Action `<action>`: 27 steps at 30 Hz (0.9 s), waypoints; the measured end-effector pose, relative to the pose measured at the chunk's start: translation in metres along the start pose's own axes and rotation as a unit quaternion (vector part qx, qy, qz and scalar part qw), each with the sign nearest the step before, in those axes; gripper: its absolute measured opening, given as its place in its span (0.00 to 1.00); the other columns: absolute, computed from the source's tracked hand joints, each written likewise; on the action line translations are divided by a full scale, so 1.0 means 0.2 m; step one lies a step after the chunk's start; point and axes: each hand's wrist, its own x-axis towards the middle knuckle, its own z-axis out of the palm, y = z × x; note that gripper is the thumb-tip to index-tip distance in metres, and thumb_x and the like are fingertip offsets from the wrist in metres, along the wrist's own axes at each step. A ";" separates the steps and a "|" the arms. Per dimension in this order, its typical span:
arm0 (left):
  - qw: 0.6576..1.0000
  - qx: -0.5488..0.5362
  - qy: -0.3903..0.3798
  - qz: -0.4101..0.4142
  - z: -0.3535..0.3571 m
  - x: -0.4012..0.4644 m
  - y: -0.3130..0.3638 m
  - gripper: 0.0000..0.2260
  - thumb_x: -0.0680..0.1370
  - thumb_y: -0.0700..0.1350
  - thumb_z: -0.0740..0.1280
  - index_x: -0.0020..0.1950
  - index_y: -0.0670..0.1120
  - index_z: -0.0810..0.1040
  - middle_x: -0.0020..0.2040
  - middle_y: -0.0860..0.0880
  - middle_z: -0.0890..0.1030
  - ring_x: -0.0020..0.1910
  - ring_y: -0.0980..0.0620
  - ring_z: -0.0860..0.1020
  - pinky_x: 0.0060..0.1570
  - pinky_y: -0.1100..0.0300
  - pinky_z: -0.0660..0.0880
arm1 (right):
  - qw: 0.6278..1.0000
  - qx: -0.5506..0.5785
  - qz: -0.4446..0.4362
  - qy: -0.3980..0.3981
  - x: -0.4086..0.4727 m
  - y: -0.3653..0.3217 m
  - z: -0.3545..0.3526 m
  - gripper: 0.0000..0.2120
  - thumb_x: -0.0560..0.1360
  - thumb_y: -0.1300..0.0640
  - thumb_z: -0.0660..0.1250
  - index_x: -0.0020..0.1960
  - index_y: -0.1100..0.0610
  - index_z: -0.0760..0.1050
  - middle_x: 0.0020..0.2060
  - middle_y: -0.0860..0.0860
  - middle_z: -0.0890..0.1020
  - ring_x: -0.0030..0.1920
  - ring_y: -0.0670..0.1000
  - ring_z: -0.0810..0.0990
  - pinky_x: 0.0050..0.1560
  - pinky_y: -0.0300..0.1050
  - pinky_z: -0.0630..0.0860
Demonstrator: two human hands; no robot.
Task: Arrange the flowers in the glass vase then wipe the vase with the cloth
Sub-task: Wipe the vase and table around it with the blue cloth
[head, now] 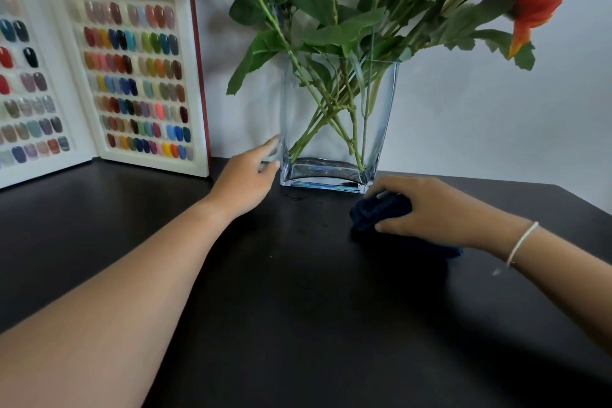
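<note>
Vase: the glass vase point(334, 129) stands upright in the middle of the frame, at the back of the dark bench point(298, 308).
Flowers: the flowers point(331, 30) stand in the vase, with green stems crossing inside and red and orange blooms at the top of the frame.
Left hand: the left hand point(246, 175) has straight fingers, and its fingertips touch the vase's lower left side.
Right hand: the right hand point(427, 209) is curled around the dark blue cloth point(377, 210).
Cloth: it lies bunched on the bench just beside the vase's lower right corner.
Colour boards: white boards of nail colours point(132, 76) stand at the left of the frame.
</note>
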 end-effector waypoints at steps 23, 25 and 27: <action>0.966 0.240 -0.084 -0.040 -0.28 -0.30 -0.11 0.18 0.78 0.52 0.57 0.67 0.55 0.69 0.72 0.54 0.66 0.71 0.52 0.62 0.67 0.56 0.59 | 0.975 -0.216 -0.009 0.046 0.43 -0.34 0.17 0.12 0.74 0.52 0.61 0.56 0.49 0.77 0.56 0.51 0.78 0.54 0.57 0.77 0.43 0.45 0.69; 0.968 0.236 -0.080 -0.039 -0.28 -0.30 -0.12 0.17 0.78 0.53 0.57 0.67 0.55 0.69 0.72 0.54 0.66 0.71 0.52 0.62 0.67 0.57 0.59 | 0.973 -0.227 0.015 0.047 0.39 -0.28 0.14 0.12 0.74 0.51 0.61 0.55 0.49 0.78 0.56 0.51 0.78 0.53 0.57 0.77 0.43 0.45 0.69; 0.968 0.235 -0.081 -0.039 -0.28 -0.29 -0.12 0.17 0.78 0.53 0.57 0.67 0.55 0.70 0.72 0.54 0.67 0.71 0.52 0.63 0.67 0.56 0.59 | 0.970 -0.234 0.043 0.053 0.33 -0.20 0.10 0.11 0.74 0.51 0.61 0.54 0.48 0.78 0.54 0.52 0.79 0.52 0.57 0.77 0.42 0.45 0.69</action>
